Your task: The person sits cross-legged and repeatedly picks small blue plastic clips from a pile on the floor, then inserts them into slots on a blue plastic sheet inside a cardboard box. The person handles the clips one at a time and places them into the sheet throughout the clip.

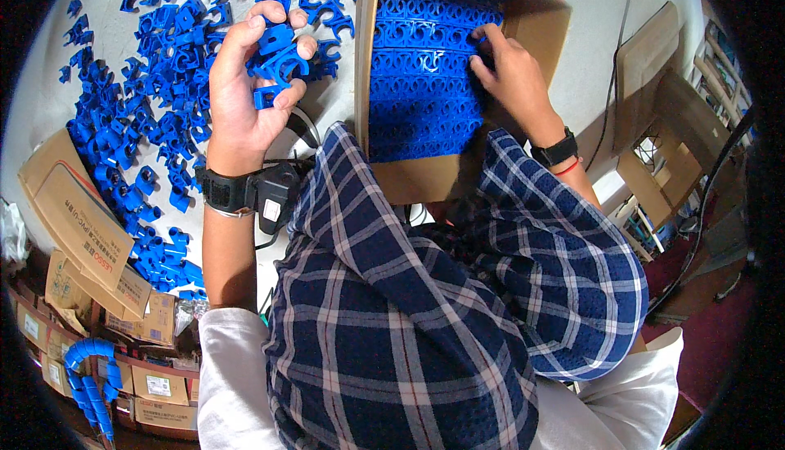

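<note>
Several loose blue plastic pipe clips [278, 41] sit in my left hand [245, 94], its fingers curled around them above the table. My right hand [519, 78] reaches into an open cardboard box [437, 179]. Its thumb and index finger are bent around a blue pipe clip at the right end of one row. Inside the box, blue pipe clips [425, 60] stand packed in neat rows, stacked across its width. Part of the box's right inner side is hidden behind my right hand.
A heap of loose blue pipe clips [176, 49] spreads over the white table [237, 250] at the left. A cardboard flap [78, 205] borders the heap. Lower left are stacked cartons [159, 385] and a blue curved string of clips [90, 352]. More open boxes [662, 164] stand at the right.
</note>
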